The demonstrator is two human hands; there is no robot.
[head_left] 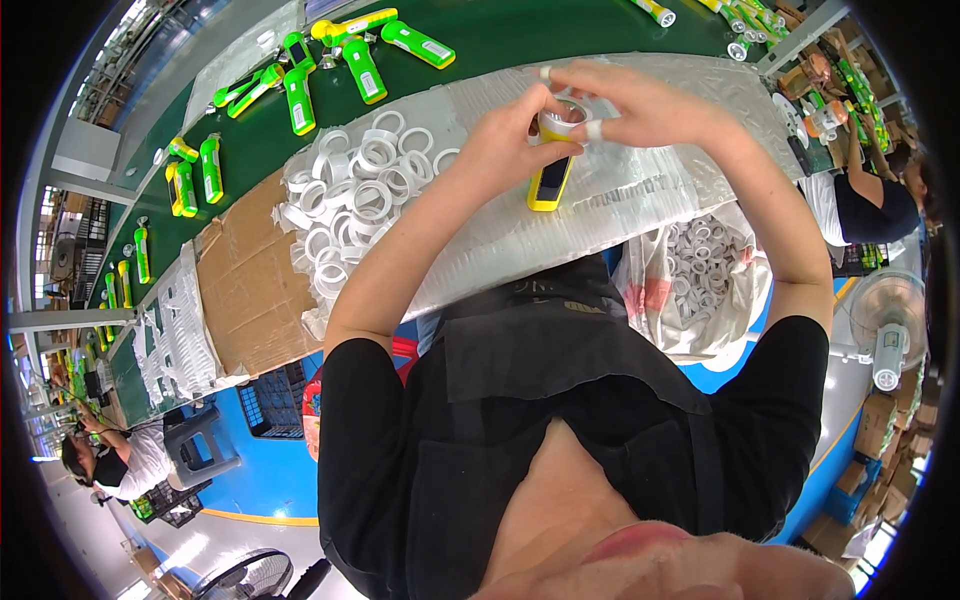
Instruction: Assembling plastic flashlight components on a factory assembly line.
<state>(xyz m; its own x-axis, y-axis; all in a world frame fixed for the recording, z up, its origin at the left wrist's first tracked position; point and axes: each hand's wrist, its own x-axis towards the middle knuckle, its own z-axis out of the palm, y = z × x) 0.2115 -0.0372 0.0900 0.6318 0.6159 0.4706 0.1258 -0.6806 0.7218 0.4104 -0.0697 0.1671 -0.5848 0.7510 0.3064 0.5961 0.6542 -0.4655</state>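
Over the plastic-covered work surface (470, 260), in front of me, a yellow flashlight (547, 192) with a dark panel on its body is held with its head tilted up. My left hand (512, 140) closes around the head end from the left, thumb across the front. From the right, my right hand (645, 105) has its thumb and fingers curved around a white ring (549, 128) at the flashlight's head; white bands wrap two of its digits. How far the ring sits over the head is partly hidden by my fingers. A pile of loose white rings (370, 195) lies left of my left forearm.
Green and yellow flashlights (364, 70) lie on the green belt (480, 35) beyond the work surface. Below its edge at the right hangs a white sack (645, 335) of more rings. Brown cardboard (255, 270) covers the left part. A fan (888, 330) and co-workers are farther off.
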